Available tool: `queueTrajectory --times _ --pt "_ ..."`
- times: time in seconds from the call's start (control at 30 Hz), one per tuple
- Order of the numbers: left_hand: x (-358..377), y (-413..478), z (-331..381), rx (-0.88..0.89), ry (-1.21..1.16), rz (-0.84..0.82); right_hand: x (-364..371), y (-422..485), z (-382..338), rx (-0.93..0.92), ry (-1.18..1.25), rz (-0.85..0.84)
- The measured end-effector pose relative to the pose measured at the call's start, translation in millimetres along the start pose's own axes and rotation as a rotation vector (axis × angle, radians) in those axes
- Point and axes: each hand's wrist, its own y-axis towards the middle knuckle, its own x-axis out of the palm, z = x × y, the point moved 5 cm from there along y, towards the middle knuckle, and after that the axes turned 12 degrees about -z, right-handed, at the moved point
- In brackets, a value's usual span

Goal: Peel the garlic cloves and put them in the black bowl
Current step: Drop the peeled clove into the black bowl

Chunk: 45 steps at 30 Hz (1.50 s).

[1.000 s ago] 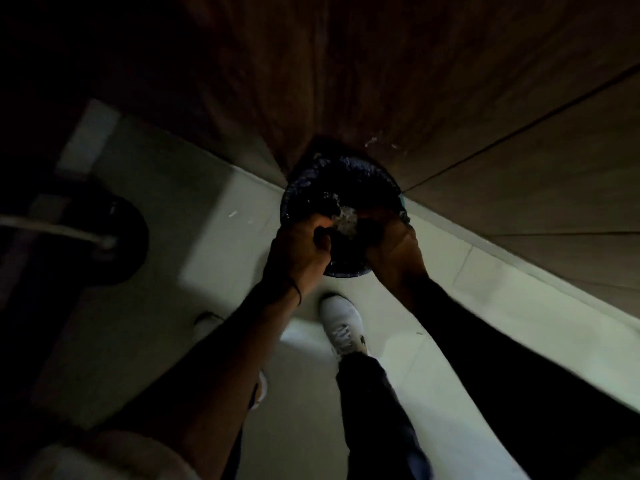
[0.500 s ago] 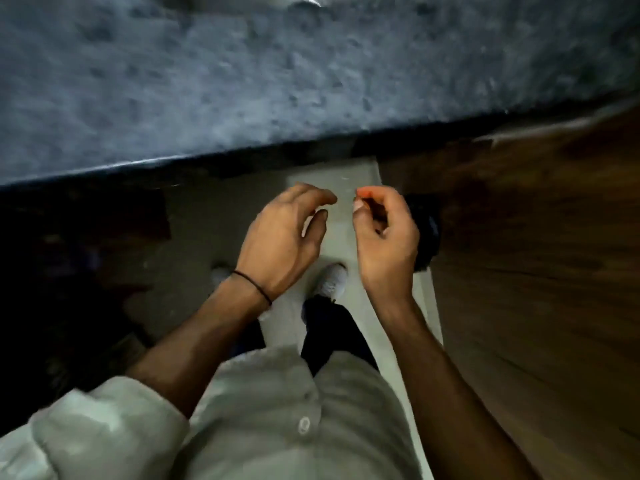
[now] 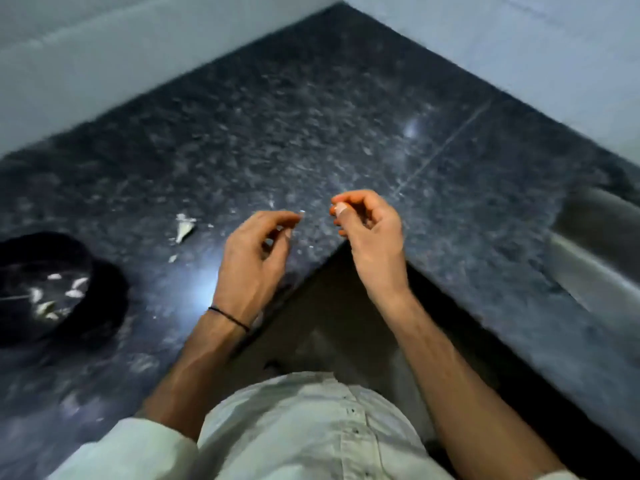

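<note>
My left hand (image 3: 256, 258) hangs above the inner corner of the dark speckled desk (image 3: 311, 133), its fingers loosely curled and holding nothing that I can see; a thin black band (image 3: 228, 318) circles that wrist. My right hand (image 3: 372, 237) is just beside it, apart from it, fingers curled in and thumb tip laid against the forefinger; whether anything small is pinched there I cannot tell. The black bowl (image 3: 107, 292) stands on the desk well to my left, at the edge of view; pale garlic cloves (image 3: 74, 284) lie inside it. Between the bowl and my left hand a pale piece (image 3: 183, 227) lies on the desk, clove or skin I cannot say, with smaller scraps (image 3: 172, 258) near it. My light shirt (image 3: 311, 427) fills the bottom.
</note>
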Motion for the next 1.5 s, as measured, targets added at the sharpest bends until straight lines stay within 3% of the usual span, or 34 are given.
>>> queueTrajectory --times 0.33,0.47,0.6,0.7,0.87,1.03,1.17,1.33,1.4,1.5 --pt "-72 -38 -110 -0.497 -0.031 0.450 145 93 56 0.064 -0.161 -0.465" --pt "-73 -36 -129 -0.664 0.075 0.540 181 111 61 -0.082 -0.307 -0.661" --pt "-65 -28 -139 -0.760 0.117 0.582 215 117 60 -0.288 -0.407 -1.002" --pt "-62 -28 -142 -0.774 0.132 0.633 223 118 69 -0.392 -0.483 -1.150" --pt "-61 -31 -141 -0.691 0.169 0.710 216 128 78 -0.456 -0.414 -1.080" --pt "-62 -32 -147 -0.696 0.370 0.655 216 127 78 -0.465 -0.409 -1.061" --pt "-67 -29 -135 -0.672 0.403 0.660 216 127 77 -0.444 -0.395 -1.073" --pt "-123 -30 -79 -0.507 0.412 0.919 215 126 74 -0.443 -0.388 -1.067" --pt "-147 -41 -75 -0.528 0.482 0.978 214 125 73 -0.434 -0.395 -1.072" --pt "-169 -59 -98 -0.719 0.503 0.931 213 125 73 -0.415 -0.389 -1.068"
